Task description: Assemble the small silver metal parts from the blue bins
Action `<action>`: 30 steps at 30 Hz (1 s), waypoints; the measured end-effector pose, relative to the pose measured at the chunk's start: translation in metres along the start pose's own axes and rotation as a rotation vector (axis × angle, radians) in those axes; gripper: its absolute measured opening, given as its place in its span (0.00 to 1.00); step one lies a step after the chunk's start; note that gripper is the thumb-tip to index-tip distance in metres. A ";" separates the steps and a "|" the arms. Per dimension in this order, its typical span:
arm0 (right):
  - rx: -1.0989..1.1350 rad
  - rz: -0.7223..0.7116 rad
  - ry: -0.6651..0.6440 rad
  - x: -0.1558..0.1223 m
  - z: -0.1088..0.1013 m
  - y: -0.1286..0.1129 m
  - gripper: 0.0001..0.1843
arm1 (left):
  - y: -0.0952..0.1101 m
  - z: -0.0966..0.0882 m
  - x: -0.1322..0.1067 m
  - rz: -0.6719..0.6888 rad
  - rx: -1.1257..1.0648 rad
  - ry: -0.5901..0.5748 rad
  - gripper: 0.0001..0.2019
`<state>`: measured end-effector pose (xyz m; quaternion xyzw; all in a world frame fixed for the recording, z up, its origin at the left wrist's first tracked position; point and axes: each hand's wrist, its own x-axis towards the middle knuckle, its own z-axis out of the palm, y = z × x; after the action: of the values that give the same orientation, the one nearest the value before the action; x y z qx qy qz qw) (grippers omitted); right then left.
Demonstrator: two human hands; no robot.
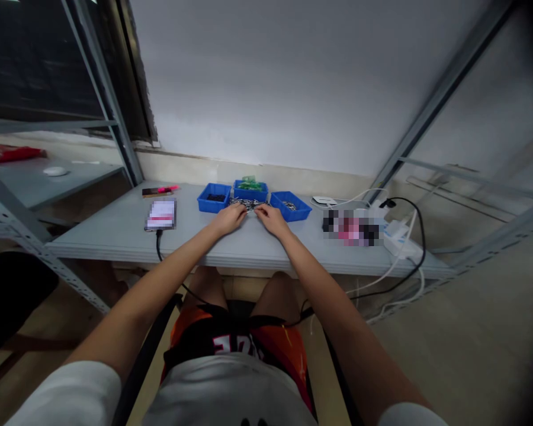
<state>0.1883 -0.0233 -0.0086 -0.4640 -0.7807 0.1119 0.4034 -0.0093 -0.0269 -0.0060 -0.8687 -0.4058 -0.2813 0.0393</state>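
Note:
My left hand (pixel 231 219) and my right hand (pixel 270 219) come close together over the front of a loose pile of small black and silvery pieces (pixel 247 203). The fingers of both hands are closed in a pinch; whatever lies between them is too small to name. Around the pile stand three blue bins. Dark pieces lie in the left bin (pixel 210 207), beside my left hand. The back bin (pixel 250 194) contains green pieces (pixel 249 186). Small silvery pieces (pixel 289 205) are in the right bin (pixel 298 215), next to my right hand.
A phone (pixel 160 214) with a black cable lies on the grey shelf table (pixel 115 231), a pink item (pixel 167 189) behind it. To the right are a blurred-out object (pixel 350 229), a white power strip (pixel 400 242) and tangled cables. Metal posts (pixel 124 148) frame both sides.

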 end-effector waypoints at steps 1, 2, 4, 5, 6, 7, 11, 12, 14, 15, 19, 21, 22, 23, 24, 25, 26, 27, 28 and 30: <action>0.011 0.005 0.017 0.000 0.000 0.001 0.09 | 0.001 -0.001 0.000 -0.008 0.007 -0.003 0.13; 0.017 0.008 0.027 0.000 0.001 0.002 0.09 | 0.001 -0.001 0.000 -0.020 0.014 -0.004 0.13; 0.012 0.006 0.025 0.000 0.001 0.002 0.08 | 0.002 -0.002 0.000 -0.039 0.024 -0.007 0.13; 0.003 0.003 0.016 -0.001 0.001 0.002 0.08 | 0.001 -0.002 0.000 -0.044 0.028 -0.010 0.13; -0.007 0.000 0.008 -0.001 0.001 0.002 0.08 | 0.001 -0.002 0.000 -0.046 0.031 -0.014 0.13; -0.017 -0.003 0.002 -0.001 0.001 0.001 0.08 | 0.001 -0.002 0.000 -0.047 0.034 -0.019 0.13; -0.046 -0.003 -0.010 -0.001 0.000 -0.001 0.09 | 0.000 -0.002 0.000 -0.046 0.039 -0.029 0.13; -0.050 0.000 -0.013 -0.001 0.000 -0.001 0.09 | 0.000 -0.002 0.001 -0.042 0.038 -0.029 0.13; -0.049 0.002 -0.016 -0.001 0.001 0.000 0.09 | 0.000 -0.002 0.001 -0.035 0.034 -0.032 0.13; -0.047 0.001 -0.016 -0.001 0.001 0.000 0.09 | 0.000 -0.002 0.001 -0.033 0.031 -0.035 0.13; -0.040 -0.004 -0.019 -0.001 0.001 0.000 0.09 | -0.001 -0.001 0.000 -0.037 0.019 -0.042 0.13; -0.038 -0.003 -0.022 -0.001 0.000 -0.001 0.09 | -0.002 0.000 0.000 -0.041 0.012 -0.048 0.13; -0.035 -0.004 -0.021 -0.002 0.000 -0.001 0.09 | -0.002 0.000 0.000 -0.044 0.010 -0.052 0.12; -0.033 -0.003 -0.019 -0.002 0.000 -0.002 0.09 | -0.002 0.000 0.000 -0.045 0.010 -0.059 0.12; -0.031 -0.004 -0.021 -0.002 -0.001 -0.002 0.09 | -0.002 0.000 0.000 -0.045 0.014 -0.063 0.12; -0.033 -0.007 -0.019 -0.001 -0.001 -0.003 0.09 | -0.002 -0.001 0.000 -0.041 0.017 -0.068 0.12; -0.033 -0.005 -0.015 -0.001 -0.002 -0.004 0.09 | -0.002 -0.001 0.000 -0.040 0.019 -0.071 0.12; -0.032 0.002 -0.024 -0.002 -0.002 -0.005 0.09 | -0.002 -0.002 0.000 -0.042 0.023 -0.072 0.12; -0.037 0.004 -0.033 -0.002 -0.003 -0.005 0.09 | -0.002 -0.002 0.000 -0.043 0.029 -0.068 0.13; -0.037 0.000 -0.038 -0.003 -0.003 -0.007 0.09 | -0.002 -0.002 0.000 -0.040 0.042 -0.086 0.13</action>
<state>0.1872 -0.0298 -0.0041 -0.4692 -0.7902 0.1062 0.3797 -0.0114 -0.0264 -0.0042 -0.8707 -0.4303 -0.2358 0.0344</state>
